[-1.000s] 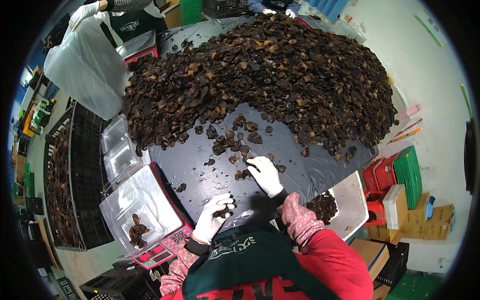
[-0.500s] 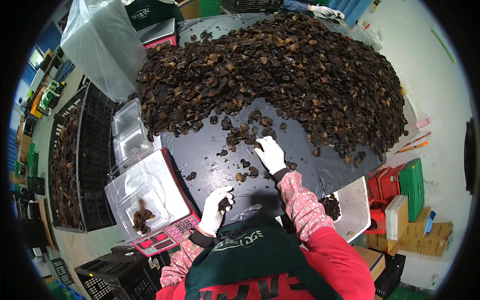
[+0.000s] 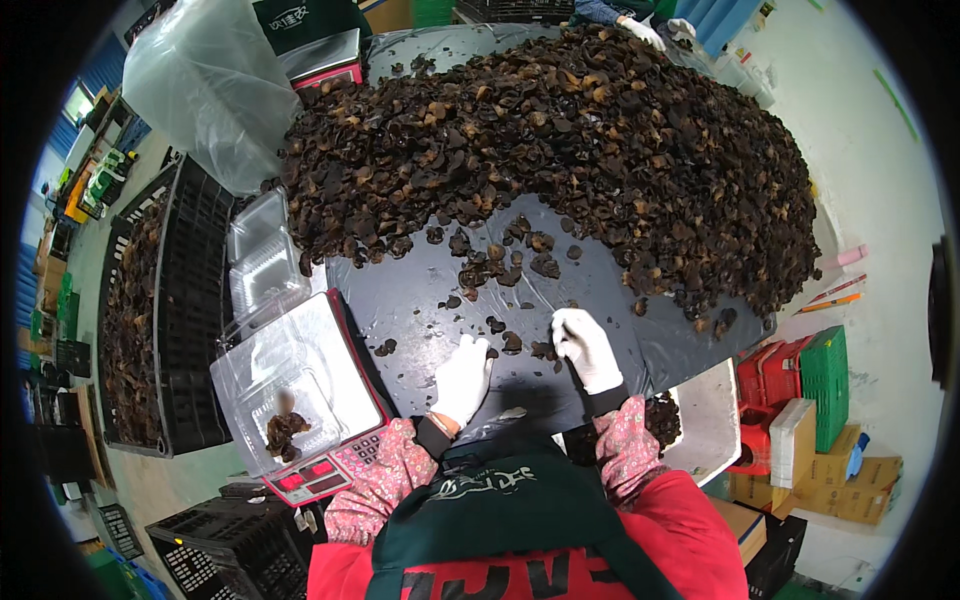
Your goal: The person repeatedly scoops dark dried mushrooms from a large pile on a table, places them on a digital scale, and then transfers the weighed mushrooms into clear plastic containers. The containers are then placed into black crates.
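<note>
In white gloves, my left hand (image 3: 460, 385) is closed low over the dark plastic-covered table (image 3: 410, 310), its fingertips beside small dark dried fungus pieces (image 3: 512, 342); what it holds is hidden. My right hand (image 3: 586, 350) has curled fingers near other loose pieces, contents unclear. A large heap of brown-black fungus (image 3: 540, 140) covers the table's far part. At my left, a red-edged scale (image 3: 355, 360) bears a clear clamshell tray (image 3: 240, 400) with a small clump (image 3: 287, 435) in it.
Stacked clear trays (image 3: 260, 250), a filled black crate (image 3: 190, 300) and a translucent bag (image 3: 200, 90) stand left. A white bin (image 3: 705, 420), red crates (image 3: 760, 380) and cartons (image 3: 860, 480) are right. A co-worker's gloved hands (image 3: 642, 30) are across the table, near another scale (image 3: 320, 65).
My left hand moved forward and right from beside the scale to the loose pieces. My right hand, after reaching farther forward, has drawn back rightward. The co-worker's hands shifted.
</note>
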Motion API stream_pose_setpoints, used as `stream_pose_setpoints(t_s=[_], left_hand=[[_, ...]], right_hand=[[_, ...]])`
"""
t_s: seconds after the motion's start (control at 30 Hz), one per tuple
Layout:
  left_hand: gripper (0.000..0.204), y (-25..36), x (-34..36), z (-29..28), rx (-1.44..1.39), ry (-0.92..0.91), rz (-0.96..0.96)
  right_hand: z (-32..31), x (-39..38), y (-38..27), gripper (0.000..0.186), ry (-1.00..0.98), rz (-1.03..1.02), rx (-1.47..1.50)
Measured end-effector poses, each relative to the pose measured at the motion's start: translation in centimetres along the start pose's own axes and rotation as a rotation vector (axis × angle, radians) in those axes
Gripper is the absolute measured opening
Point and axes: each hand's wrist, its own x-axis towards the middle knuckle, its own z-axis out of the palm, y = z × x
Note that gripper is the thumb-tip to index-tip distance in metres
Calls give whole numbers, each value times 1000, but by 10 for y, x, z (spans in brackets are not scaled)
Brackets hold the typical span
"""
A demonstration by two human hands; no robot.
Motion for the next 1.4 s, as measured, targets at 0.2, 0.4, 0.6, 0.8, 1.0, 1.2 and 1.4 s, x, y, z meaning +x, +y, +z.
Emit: stream_pose_setpoints(t_s=[0.2, 0.4, 0.6, 0.8, 1.0, 1.2, 1.4], left_hand=[[16, -21, -14, -19, -1290, -165, -571], [27, -17, -30, -62, -1858, -177, -582], [32, -10, -28, -64, -1965, -125, -597], [38, -13, -39, -72, -2003, -102, -634], [34, -27, -80, -168, -1622, 295, -408], [25, -82, -115, -256, -613, 953, -560], [25, -145, -128, -217, -590, 742, -625]], right_hand=[[59, 7, 48, 35, 63, -482, -1611], [65, 18, 34, 18, 95, -514, -1405], [69, 34, 48, 45, -95, -603, -1533], [68, 34, 51, 21, 19, -522, -1086], [150, -3, 21, 21, -330, -237, -746], [305, -21, 20, 27, -807, -648, -727], [355, -21, 70, 43, -794, -978, -1366]])
